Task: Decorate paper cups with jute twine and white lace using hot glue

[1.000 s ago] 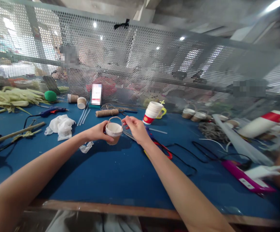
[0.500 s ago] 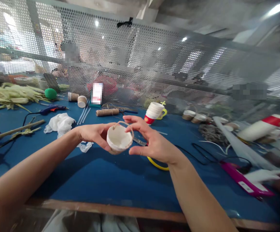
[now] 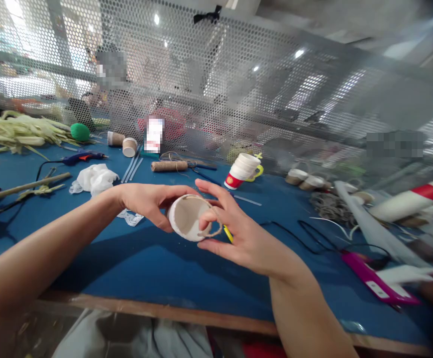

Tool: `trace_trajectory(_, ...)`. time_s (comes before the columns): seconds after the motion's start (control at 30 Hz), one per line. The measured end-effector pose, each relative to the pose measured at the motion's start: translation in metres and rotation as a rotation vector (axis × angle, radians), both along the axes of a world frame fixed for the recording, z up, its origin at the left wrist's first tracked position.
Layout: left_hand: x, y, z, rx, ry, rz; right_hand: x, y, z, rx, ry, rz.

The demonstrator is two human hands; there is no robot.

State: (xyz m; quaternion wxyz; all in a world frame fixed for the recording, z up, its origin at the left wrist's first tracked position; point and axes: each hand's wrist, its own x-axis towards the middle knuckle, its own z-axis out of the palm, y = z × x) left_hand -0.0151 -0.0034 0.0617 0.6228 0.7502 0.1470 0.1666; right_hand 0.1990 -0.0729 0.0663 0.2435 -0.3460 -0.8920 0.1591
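Observation:
A small white paper cup [image 3: 184, 219] with a twine handle [image 3: 220, 227] is held above the blue table, its open mouth tilted toward me and to the right. My left hand [image 3: 145, 203] grips its outer wall from the left. On the other side, my right hand [image 3: 241, 232] has a finger bent over the rim into the cup, with the thumb below by the rim; the handle loops beside these fingers. Behind the right hand, part of a yellow scissors handle [image 3: 228, 233] shows. White lace [image 3: 130, 217] lies left of the cup.
A stack of paper cups [image 3: 242, 170], a twine roll [image 3: 169, 166], glue sticks [image 3: 131, 169] and a glue gun [image 3: 84, 157] lie farther back. Twine-wrapped cups [image 3: 306, 180] and a purple power strip [image 3: 377, 281] are at right. A perforated metal screen [image 3: 186, 89] borders the table.
The cup has tilted to the right, its handle swinging over to the right side. My right hand has closed in, with a finger now inside the rim.

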Motion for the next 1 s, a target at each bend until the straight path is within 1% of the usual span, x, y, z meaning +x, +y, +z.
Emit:
trace_trajectory(0.13, 0.0, 0.001, -0.002, 0.04, 0.001, -0.021, 0.0, 0.0, -0.002, 0.01, -0.008, 0.004)
trace_trajectory(0.33, -0.001, 0.008, -0.008, 0.155, 0.013, -0.114, 0.0, -0.001, 0.0, 0.001, -0.056, 0.0)
trace_trajectory(0.57, -0.002, 0.01, -0.012, 0.157, 0.001, -0.133, -0.002, -0.001, -0.003, 0.004, -0.043, 0.003)
trace_trajectory(0.63, -0.002, 0.011, -0.013, 0.12, -0.018, -0.142, -0.001, -0.001, -0.001, -0.013, -0.023, 0.006)
trace_trajectory(0.7, -0.001, 0.012, -0.016, 0.044, -0.042, -0.165, 0.004, 0.0, 0.002, -0.072, 0.015, 0.019)
trace_trajectory(0.77, -0.001, 0.014, -0.02, -0.055, -0.065, -0.206, 0.011, 0.003, 0.004, -0.17, 0.111, 0.037)
trace_trajectory(0.83, 0.0, 0.015, -0.024, -0.149, -0.094, -0.249, 0.016, 0.008, 0.005, -0.269, 0.266, 0.031)
trace_trajectory(0.87, 0.001, 0.015, -0.027, -0.189, -0.108, -0.266, 0.017, 0.011, 0.004, -0.295, 0.349, 0.001)
trace_trajectory(0.93, 0.002, 0.015, -0.031, -0.252, -0.109, -0.284, 0.016, 0.017, 0.001, -0.292, 0.468, -0.112)
trace_trajectory(1.0, 0.003, 0.014, -0.034, -0.291, -0.099, -0.299, 0.011, 0.02, -0.003, -0.265, 0.497, -0.211)
